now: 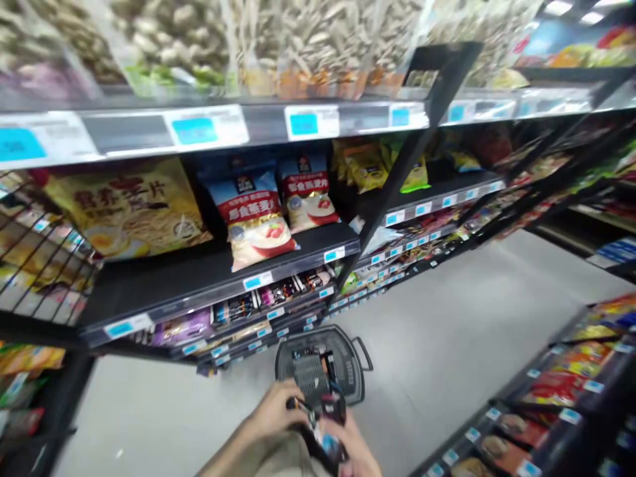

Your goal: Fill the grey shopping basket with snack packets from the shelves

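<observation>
My left hand (279, 409) is closed at the bottom centre, its fingers curled round a blurred black item whose kind I cannot make out. Close beside it, my right hand (350, 445) grips a small dark packet (332, 434) with a blue patch on it. Both hands are low, in front of my body and just above the near side of a dark grey shopping basket (354, 368) on the floor. A ribbed grey item and some dark goods lie in the basket; my hands hide part of it.
A black store shelf (163, 281) stands ahead, holding a yellow cereal bag (134, 209) and red-and-blue oatmeal bags (256, 218). Clear bins (318, 50) of nuts and seeds are above. Grey floor (447, 331) runs right, toward another snack shelf (551, 391).
</observation>
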`<state>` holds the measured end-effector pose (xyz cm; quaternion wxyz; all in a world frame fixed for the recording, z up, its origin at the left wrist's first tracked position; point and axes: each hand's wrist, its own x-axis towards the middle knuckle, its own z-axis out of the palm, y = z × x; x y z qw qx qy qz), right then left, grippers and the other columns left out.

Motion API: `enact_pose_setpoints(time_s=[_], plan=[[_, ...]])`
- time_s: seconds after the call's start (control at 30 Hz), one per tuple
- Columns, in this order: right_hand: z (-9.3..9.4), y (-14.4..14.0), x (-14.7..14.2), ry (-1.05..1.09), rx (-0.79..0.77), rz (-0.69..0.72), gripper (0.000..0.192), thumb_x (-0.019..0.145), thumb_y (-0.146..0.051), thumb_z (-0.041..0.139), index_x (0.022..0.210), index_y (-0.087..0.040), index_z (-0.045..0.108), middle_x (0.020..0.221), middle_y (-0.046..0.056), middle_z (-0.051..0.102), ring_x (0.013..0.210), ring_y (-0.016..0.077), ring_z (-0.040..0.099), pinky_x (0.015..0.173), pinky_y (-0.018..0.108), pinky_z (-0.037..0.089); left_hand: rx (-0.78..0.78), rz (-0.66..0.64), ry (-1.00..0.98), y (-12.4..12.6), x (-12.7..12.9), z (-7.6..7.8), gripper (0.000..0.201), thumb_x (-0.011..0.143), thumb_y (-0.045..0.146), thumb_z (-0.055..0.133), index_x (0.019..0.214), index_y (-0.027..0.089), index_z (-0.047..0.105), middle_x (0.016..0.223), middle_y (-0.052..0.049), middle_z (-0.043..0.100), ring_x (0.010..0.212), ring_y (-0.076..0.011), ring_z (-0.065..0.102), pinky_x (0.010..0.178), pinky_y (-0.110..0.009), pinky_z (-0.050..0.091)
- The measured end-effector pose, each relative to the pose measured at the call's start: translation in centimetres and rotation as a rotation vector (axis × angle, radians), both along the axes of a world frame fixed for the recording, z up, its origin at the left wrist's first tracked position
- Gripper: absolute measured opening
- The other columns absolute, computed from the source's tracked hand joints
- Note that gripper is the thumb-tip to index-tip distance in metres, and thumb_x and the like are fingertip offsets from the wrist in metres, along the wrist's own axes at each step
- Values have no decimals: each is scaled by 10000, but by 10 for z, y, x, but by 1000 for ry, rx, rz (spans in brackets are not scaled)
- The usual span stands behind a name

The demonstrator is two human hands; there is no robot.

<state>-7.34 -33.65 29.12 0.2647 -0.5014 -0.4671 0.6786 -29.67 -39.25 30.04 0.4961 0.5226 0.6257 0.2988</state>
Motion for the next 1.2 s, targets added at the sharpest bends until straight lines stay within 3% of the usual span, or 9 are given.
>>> enact_pose_setpoints(time_s=[0.1,0.17,0.4,0.7,0.8,0.93,1.07,1.13,1.2], plan=[[30,-6,-35,-27,-168,-42,433,479,-596,898,574,-246,661,492,13,609,419,176,493,453,339,460,39,311,61,-29,-39,18,280,713,509,830,769,244,759,827,-56,729,828,-273,672,814,-423,499],[35,-2,-58,-14,-202,4,522,462,-631,925,592,-198,665,574,39,662,424,107,401,418,281,379,18,450,22,-41,-59,24,417,728,600,783,688,197,680,710,-35,662,736,-219,603,749,-358,458],[44,0,-122,-33,-63,-172,552,486,-523,992,789,-138,736,624,20,677,470,108,481,406,239,374,77,521,-237,-61,-69,39,497,741,632,808,808,154,686,744,-15,644,712,-153,537,679,-265,404],[53,-9,-126,-74,36,-218,508,472,-457,998,767,-157,713,652,25,698,581,182,611,512,290,480,-33,382,-484,-79,-59,38,490,759,542,860,971,114,749,800,-25,687,602,-116,552,577,-241,434],[47,-12,-129,-49,-4,-308,506,456,-430,994,750,-163,681,623,-1,671,536,150,564,484,273,451,-73,514,-573,-76,-68,31,546,680,522,928,996,113,753,828,-51,726,590,-128,601,575,-257,481],[39,-17,-136,-46,-119,-488,542,422,-409,988,791,-169,672,644,-28,666,519,121,540,476,254,441,-80,818,-690,-68,-88,21,567,602,464,995,994,150,732,852,-52,745,758,-196,726,715,-310,593],[34,-22,-143,-35,-143,-533,577,422,-412,998,825,-175,660,650,-36,666,525,121,543,472,249,436,-150,1117,-931,-55,-100,16,492,660,325,999,1006,187,678,898,-35,748,778,-150,721,832,-321,630],[33,-25,-147,-18,-108,-531,597,429,-422,1005,843,-177,652,658,-45,663,511,110,518,466,248,430,-166,1186,-1042,-46,-98,17,378,743,285,956,952,184,658,939,-52,756,832,-148,730,916,-337,633],[33,-27,-150,-16,-81,-530,602,443,-438,1004,845,-181,637,656,-57,650,498,100,496,467,248,434,-134,1142,-1114,-37,-92,19,301,803,264,915,892,169,643,1013,-81,764,966,-169,744,1014,-355,614]])
